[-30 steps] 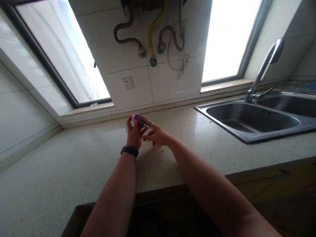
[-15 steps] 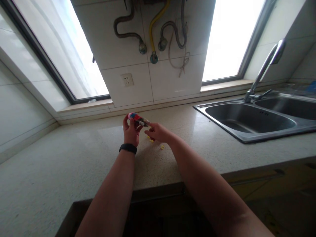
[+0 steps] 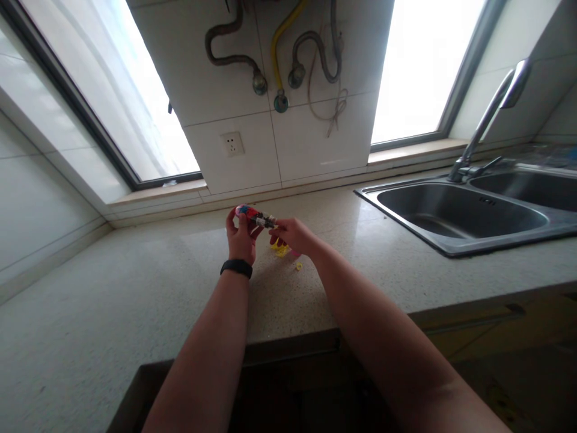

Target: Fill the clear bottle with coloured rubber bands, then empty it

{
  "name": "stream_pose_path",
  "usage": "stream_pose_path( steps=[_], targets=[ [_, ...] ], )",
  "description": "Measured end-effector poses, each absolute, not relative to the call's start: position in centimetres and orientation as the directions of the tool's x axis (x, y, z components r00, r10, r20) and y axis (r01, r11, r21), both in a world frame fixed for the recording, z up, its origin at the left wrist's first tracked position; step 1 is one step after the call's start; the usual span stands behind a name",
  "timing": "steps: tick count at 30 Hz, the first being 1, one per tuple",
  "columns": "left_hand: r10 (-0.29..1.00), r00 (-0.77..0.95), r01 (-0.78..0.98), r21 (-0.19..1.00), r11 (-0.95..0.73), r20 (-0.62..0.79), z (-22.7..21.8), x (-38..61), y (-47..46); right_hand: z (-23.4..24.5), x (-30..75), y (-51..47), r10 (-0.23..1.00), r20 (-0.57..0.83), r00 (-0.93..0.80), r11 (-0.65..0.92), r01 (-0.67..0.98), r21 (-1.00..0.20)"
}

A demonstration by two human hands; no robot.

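Observation:
My left hand [image 3: 241,236], with a black band on the wrist, is closed around a small colourful object [image 3: 251,214], pink and blue at one end and dark at the other, held above the speckled countertop [image 3: 135,288]. My right hand [image 3: 292,234] pinches the dark end of the same object. Under my right hand small yellow pieces [image 3: 280,248] lie on the counter, with another tiny yellow bit [image 3: 298,266] just beside them.
A steel double sink [image 3: 455,213] with a tall tap [image 3: 489,117] is set into the counter at the right. On the tiled back wall are a socket [image 3: 232,144] and hanging hoses [image 3: 279,54]. Windows flank the wall.
My hands have stayed together on the small object; my right fingers have moved up onto its dark end. The view has shifted slightly, and more of the yellow pieces show.

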State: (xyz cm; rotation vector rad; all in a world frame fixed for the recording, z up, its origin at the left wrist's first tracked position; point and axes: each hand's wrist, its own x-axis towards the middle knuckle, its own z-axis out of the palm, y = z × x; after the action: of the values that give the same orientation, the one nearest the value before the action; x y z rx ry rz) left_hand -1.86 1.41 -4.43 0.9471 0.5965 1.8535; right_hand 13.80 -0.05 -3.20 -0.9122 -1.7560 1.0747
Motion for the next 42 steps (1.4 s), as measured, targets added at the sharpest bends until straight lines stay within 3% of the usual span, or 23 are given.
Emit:
stream_pose_path(
  steps=[7, 27, 42],
  targets=[
    [0.898, -0.262, -0.518, 0.734, -0.44, 0.354, -4.4, -1.7, 1.4, -3.3, 13.9, 0.3, 0.911, 0.279, -0.303, 0.329, 0.128, -0.936],
    [0.881, -0.3, -0.487, 0.736, -0.471, 0.366, -4.3, -1.7, 1.4, -4.6, 13.7, 1.6, 0.901, 0.429, -0.069, 0.432, 0.247, -0.867],
    [0.868, -0.317, -0.468, 0.733, -0.494, 0.383, -4.6, -1.9, 1.6, -4.6, 14.1, 1.8, 0.923, 0.382, -0.036, 0.383, 0.169, -0.908]
  ],
)
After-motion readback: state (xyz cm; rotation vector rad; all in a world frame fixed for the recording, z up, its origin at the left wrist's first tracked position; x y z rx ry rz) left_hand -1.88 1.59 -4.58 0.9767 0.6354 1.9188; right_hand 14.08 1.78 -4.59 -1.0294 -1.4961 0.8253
